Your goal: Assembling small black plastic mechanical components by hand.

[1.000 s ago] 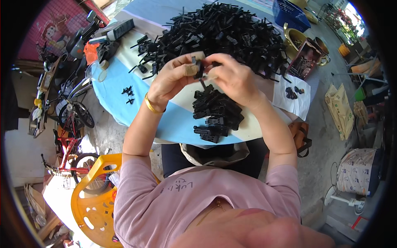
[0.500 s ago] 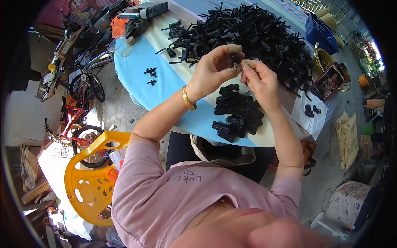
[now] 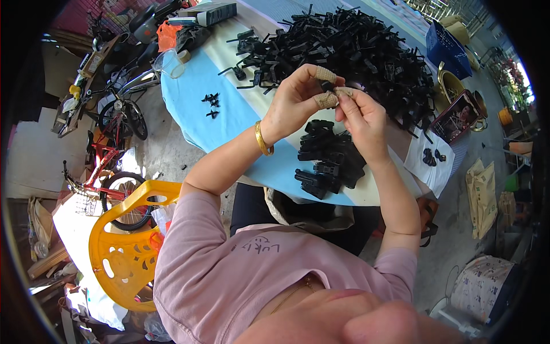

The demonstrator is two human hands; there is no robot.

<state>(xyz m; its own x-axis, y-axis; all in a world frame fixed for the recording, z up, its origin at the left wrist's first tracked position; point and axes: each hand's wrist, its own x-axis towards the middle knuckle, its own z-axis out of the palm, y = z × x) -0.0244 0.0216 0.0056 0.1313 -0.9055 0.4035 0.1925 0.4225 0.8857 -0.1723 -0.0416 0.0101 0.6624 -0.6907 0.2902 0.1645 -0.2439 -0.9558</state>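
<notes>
Black moulded plastic, small and angular: the small black plastic clip part (image 3: 327,87) sits pinched between the fingertips of both my hands, held up above the table edge and in front of the big heap. My left hand (image 3: 298,100) closes on it from the left with thumb and forefinger, both wrapped in tan tape. My right hand (image 3: 362,119) meets it from the right, its taped fingertip pressed against the same piece. Both hands are together and clamped on the part; most of it is hidden by my fingers, so I cannot tell its exact shape.

Judgement on handling: the piece looks light and stiff, hard-edged rather than soft, and likely to snap or spring free if squeezed askew. I judge the best hold to be on its flat sides, fingertips close to the joint, with the taped pads taking the pressure.

Directly below my hands lies a stacked cluster of assembled black plastic pieces (image 3: 326,157) on the light blue and cream tablecloth (image 3: 229,123). Beyond it spreads the large pile of loose black plastic parts (image 3: 344,51). A gold bangle (image 3: 262,139) circles my left wrist. A yellow plastic chair (image 3: 123,241) stands at my left, with bicycles (image 3: 112,172) farther out.
</notes>
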